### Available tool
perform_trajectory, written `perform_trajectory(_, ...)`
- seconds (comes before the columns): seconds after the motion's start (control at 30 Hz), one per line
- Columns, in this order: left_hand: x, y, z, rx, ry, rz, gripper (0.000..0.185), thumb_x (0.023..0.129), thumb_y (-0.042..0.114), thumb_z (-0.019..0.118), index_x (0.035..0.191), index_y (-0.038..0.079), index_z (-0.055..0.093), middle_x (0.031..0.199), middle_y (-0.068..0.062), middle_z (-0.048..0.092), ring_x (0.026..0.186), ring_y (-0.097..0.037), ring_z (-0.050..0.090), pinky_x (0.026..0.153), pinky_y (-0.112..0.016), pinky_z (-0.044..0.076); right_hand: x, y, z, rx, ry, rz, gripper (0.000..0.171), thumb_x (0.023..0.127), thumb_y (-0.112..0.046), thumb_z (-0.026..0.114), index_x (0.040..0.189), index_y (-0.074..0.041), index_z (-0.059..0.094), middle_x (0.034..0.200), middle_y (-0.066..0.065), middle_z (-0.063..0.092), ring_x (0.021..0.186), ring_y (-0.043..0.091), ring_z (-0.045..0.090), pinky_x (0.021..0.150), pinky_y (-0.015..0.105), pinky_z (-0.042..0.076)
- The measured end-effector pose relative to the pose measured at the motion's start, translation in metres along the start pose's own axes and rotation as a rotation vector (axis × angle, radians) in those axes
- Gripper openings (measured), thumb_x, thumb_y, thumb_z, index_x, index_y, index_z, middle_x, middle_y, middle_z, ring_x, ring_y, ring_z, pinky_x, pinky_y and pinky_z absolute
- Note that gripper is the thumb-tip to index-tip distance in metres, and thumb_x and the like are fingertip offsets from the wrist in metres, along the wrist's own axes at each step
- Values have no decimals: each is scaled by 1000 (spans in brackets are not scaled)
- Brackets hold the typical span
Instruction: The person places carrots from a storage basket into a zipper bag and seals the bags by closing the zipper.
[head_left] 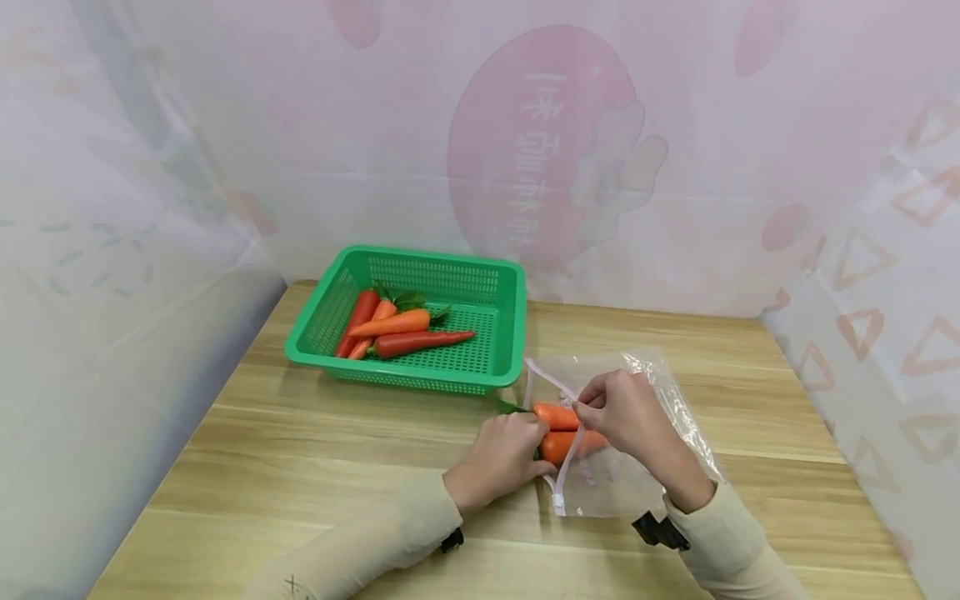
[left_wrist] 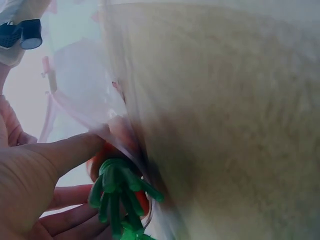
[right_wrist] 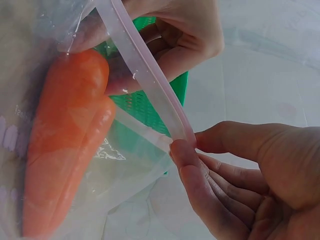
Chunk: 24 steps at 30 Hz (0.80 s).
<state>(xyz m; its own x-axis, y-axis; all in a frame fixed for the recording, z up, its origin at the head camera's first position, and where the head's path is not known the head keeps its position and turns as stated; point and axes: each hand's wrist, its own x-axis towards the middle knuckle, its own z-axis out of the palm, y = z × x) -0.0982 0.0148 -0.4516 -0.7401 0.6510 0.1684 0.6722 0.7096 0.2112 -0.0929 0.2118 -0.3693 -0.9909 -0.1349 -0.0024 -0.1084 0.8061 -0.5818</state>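
Observation:
Two orange carrots lie side by side, mostly inside a clear zip bag with a pink-edged mouth. At the bag's opening my left hand grips the carrots by their top ends. In the left wrist view, green stem stubs stick out between its thumb and fingers. My right hand pinches the upper edge of the bag's mouth between thumb and forefinger. Through the film in the right wrist view, the carrots' orange bodies show, pointing into the bag. A white slider sits at the near end of the zip strip.
Behind the left hand stands a green plastic basket. Inside it are carrots and red chili peppers. Everything rests on a wooden table, with printed pale curtains around its back and sides.

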Motion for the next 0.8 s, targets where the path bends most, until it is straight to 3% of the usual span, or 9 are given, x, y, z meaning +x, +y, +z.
perform_trajectory(0.13, -4, -4, -7, -49, 5, 9, 46, 82, 52, 89, 107, 16, 76, 88, 4, 73, 74, -13, 69, 56, -26, 50, -1, -1, -1, 2, 0, -5, 7, 89, -5, 77, 83, -3, 80, 73, 4, 77, 62, 8, 67, 52, 22, 53)
perform_trajectory(0.3, -13, -12, -22, -72, 20, 32, 41, 86, 44, 88, 113, 15, 78, 93, 3, 75, 79, -14, 70, 58, -28, 52, -1, -2, -1, 4, 1, 4, 7, 89, -4, 77, 83, -2, 80, 74, 5, 77, 62, 9, 68, 52, 21, 54)
perform_trajectory(0.47, -22, -19, -40, -86, 58, 51, 41, 87, 41, 87, 114, 11, 78, 103, 1, 78, 86, -17, 73, 66, -33, 59, 0, -2, -1, -14, 10, 1, 6, 87, -3, 75, 84, -1, 79, 75, 6, 77, 63, 10, 70, 54, 22, 55)
perform_trajectory(0.63, -25, -28, -61, -110, 112, 46, 37, 86, 38, 89, 110, 11, 78, 97, 0, 78, 79, -15, 71, 60, -29, 56, 2, -3, -2, -59, 25, -6, 4, 84, -3, 76, 84, 0, 79, 75, 7, 78, 65, 12, 71, 56, 25, 57)
perform_trajectory(0.8, -24, -43, -81, -99, 187, 40, 38, 83, 32, 92, 110, 9, 80, 104, -3, 81, 88, -17, 77, 69, -32, 63, 2, -4, -2, -120, 46, 11, 4, 81, -5, 79, 83, -2, 78, 77, 7, 78, 68, 15, 72, 60, 31, 59)
